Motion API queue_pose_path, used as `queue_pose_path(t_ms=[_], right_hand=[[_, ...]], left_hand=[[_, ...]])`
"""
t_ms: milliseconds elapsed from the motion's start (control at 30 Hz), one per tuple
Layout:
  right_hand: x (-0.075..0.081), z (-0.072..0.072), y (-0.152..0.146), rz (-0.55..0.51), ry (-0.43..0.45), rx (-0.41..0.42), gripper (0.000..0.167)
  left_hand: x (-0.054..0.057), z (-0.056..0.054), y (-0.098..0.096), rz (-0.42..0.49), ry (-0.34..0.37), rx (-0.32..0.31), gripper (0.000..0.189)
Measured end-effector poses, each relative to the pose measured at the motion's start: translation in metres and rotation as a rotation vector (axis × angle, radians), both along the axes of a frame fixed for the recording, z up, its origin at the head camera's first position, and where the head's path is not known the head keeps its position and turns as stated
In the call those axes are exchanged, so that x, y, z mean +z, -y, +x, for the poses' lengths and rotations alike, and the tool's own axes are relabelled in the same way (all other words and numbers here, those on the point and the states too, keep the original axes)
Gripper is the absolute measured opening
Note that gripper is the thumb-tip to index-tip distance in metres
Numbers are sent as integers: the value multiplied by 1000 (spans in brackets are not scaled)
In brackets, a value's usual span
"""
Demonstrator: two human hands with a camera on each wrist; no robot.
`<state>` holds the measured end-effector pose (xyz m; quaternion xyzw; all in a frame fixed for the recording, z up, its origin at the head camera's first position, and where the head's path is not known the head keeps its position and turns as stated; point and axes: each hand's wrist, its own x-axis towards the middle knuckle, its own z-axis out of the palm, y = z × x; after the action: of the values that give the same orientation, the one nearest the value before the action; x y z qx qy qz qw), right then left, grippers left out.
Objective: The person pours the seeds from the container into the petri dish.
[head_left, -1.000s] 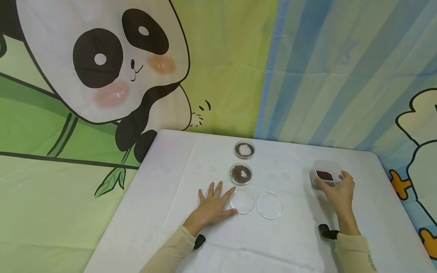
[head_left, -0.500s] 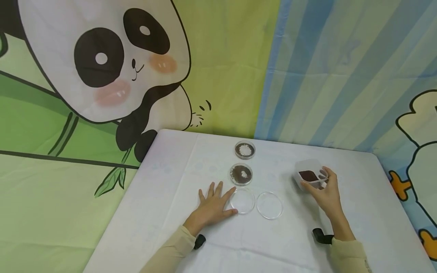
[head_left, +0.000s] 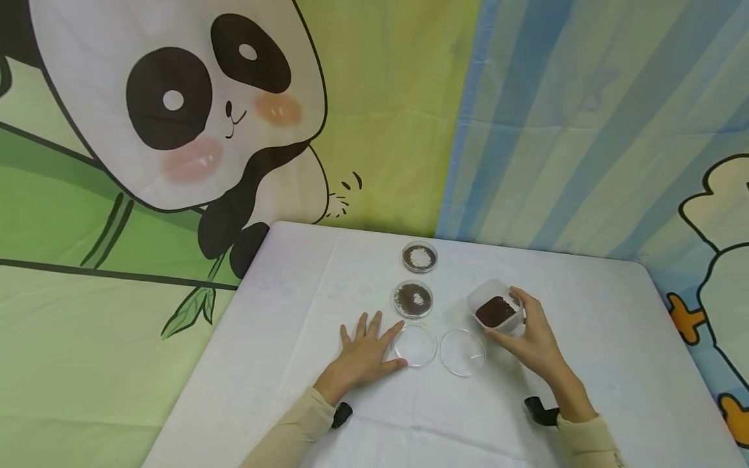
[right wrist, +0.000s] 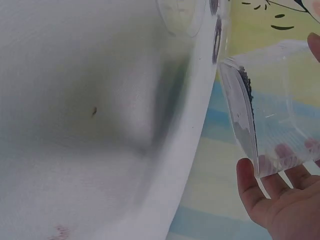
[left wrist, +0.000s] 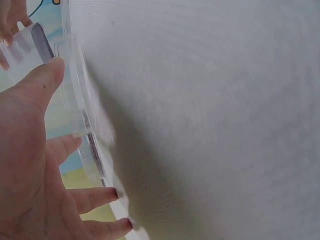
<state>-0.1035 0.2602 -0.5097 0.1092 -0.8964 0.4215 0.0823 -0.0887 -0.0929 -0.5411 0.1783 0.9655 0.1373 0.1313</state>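
Note:
My right hand (head_left: 532,338) grips a clear square plastic tub (head_left: 495,305) by its side, thumb in front and fingers behind. Dark brown granules, like soil, lie in its bottom; in the right wrist view the tub (right wrist: 280,110) is held above the table. My left hand (head_left: 364,357) rests with spread fingers on the cloth, index finger and thumb at the rim of a clear petri dish (head_left: 417,344). Beside that dish lies a second clear round dish or lid (head_left: 462,352), just left of the tub. The left wrist view shows the left thumb (left wrist: 47,80) against the dish wall.
Behind the clear dishes stand two petri dishes with brown granules: the nearer one (head_left: 413,299) has a small white patch, the farther one (head_left: 419,257) a larger white heap. A white cloth (head_left: 328,273) covers the table, and a printed curtain (head_left: 398,117) hangs behind it.
My right hand has carried the tub leftward from the right side of the table to near the clear dishes, its opening now turned more toward the head camera. My left hand stays put.

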Motion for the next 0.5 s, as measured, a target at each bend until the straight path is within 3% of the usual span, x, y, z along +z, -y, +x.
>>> queue_pose_path(t_ms=[367, 500], right_hand=[[2, 1, 16, 154, -130, 158, 100], [1, 3, 24, 210, -220, 203, 100]], left_hand=[[2, 0, 0, 10, 8, 3, 80], [2, 0, 0, 14, 13, 4, 81]])
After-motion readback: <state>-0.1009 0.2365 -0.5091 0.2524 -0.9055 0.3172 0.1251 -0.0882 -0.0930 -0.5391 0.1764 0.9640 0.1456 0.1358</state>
